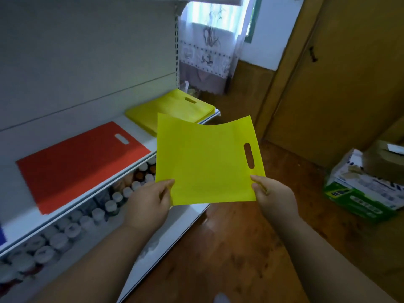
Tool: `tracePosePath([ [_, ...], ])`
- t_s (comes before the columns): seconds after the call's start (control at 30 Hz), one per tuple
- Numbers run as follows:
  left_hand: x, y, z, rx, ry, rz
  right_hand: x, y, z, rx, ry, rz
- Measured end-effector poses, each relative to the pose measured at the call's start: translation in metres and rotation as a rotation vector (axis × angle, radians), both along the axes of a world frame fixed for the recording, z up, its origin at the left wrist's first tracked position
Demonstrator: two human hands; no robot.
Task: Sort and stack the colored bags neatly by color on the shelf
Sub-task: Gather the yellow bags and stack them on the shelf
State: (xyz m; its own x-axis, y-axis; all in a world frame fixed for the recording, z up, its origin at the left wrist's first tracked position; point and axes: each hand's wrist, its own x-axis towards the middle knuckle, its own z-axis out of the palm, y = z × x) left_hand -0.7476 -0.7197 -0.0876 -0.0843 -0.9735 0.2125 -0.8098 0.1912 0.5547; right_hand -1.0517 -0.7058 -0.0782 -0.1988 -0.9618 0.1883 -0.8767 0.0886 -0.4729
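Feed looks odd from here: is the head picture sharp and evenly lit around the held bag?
Head view: window blown out by daylight; wide-angle bend in the white metal shelf edges; flat yellow fabric bag in both hands reasonably sharp; bottles below dim and blurred.

Shelf [140,147]: white.
Right end: yellow bag stack [170,110].
Middle: red bag stack [78,165].
Left edge: blue sliver [2,236].

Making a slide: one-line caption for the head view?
Both hands, left hand and right hand, hold a yellow bag before the shelf's yellow stack.
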Motion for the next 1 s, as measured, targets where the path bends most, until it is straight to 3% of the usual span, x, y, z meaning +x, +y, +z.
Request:
tracePosePath([
  [0.2, -0.016, -0.064, 0.018, -0.017, -0.044, 0.292, -0.01, -0.133, 0.019, 0.013, -0.056, 0.232],
  [0.4, -0.008, -0.126, 0.011, -0.038, -0.09, 0.425, 0.012, -0.24, 0.013, 0.027, -0.066, 0.362],
  [0.8, -0.041, -0.248, 0.023, 0.04, -0.194, 0.741, 0.01, -0.431, 0.023, 0.043, 0.137, 0.522],
  [1.0, -0.065, -0.269, -0.002, 0.198, -0.283, 0.845, 0.01, -0.486, 0.008, 0.192, 0.272, 0.676],
])
